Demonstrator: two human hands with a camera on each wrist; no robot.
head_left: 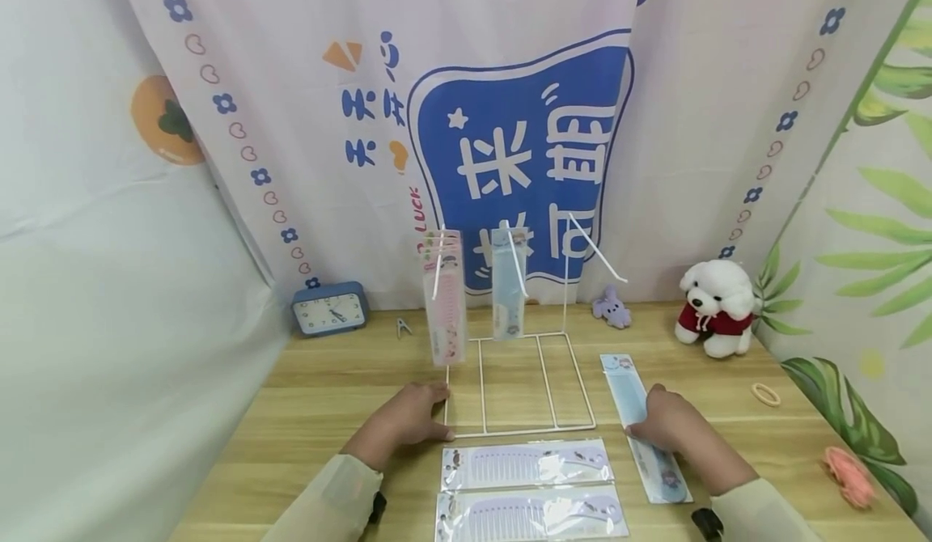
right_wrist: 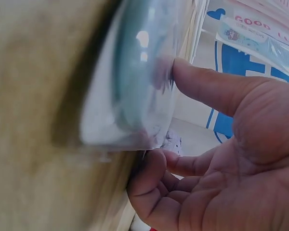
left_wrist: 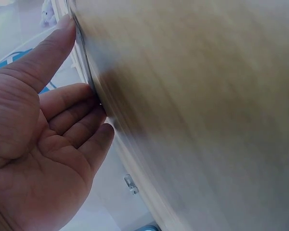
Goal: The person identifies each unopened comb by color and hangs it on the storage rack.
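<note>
The wooden table [head_left: 328,396] carries a white wire rack [head_left: 510,380] at its centre. Pink comb packs [head_left: 444,299] and a blue comb pack [head_left: 507,291] hang on the rack's hooks. Two purple comb packs [head_left: 527,465] lie flat on the table in front of the rack base.

The left hand [head_left: 408,417] rests flat on the table with fingers straight, fingertips touching the base's left front corner. The right hand [head_left: 666,421] presses on a blue comb pack [head_left: 641,421] lying flat right of the rack; thumb [right_wrist: 207,89] and fingers are against its edge, lightly curled.
</note>
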